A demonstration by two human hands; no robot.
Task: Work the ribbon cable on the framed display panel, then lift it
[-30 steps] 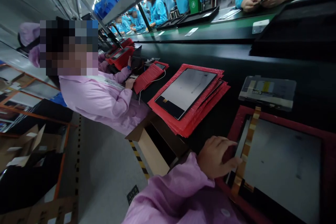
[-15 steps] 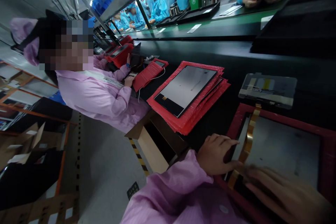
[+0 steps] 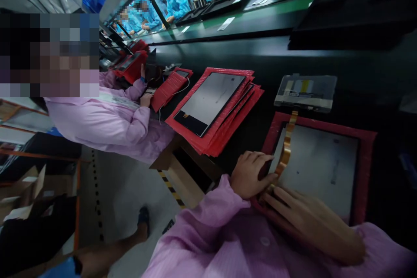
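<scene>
A display panel (image 3: 325, 169) lies with its grey back up on a red foam sheet (image 3: 366, 169). A gold flex cable (image 3: 286, 145) runs across its left part, from a small clear plastic box (image 3: 306, 91) behind the sheet to the panel's near left edge. My left hand (image 3: 250, 176) is bent over that edge, thumb against the cable's near end. My right hand (image 3: 302, 210) lies low over the panel's near side, its fingertips together at the same cable end, close to the left thumb. The fingers partly hide the connection.
Left of the panel is a stack of red foam sheets (image 3: 224, 139) with another display panel (image 3: 211, 100) on top. An open cardboard box (image 3: 185, 178) stands below the bench edge. A co-worker in pink (image 3: 107, 117) works further left. Black trays (image 3: 352, 13) rest beyond the bench.
The view has swung, so the bench things sit further left and higher. My right hand, blurred before, has come in closer to my left thumb. Someone's leg now shows at lower left.
</scene>
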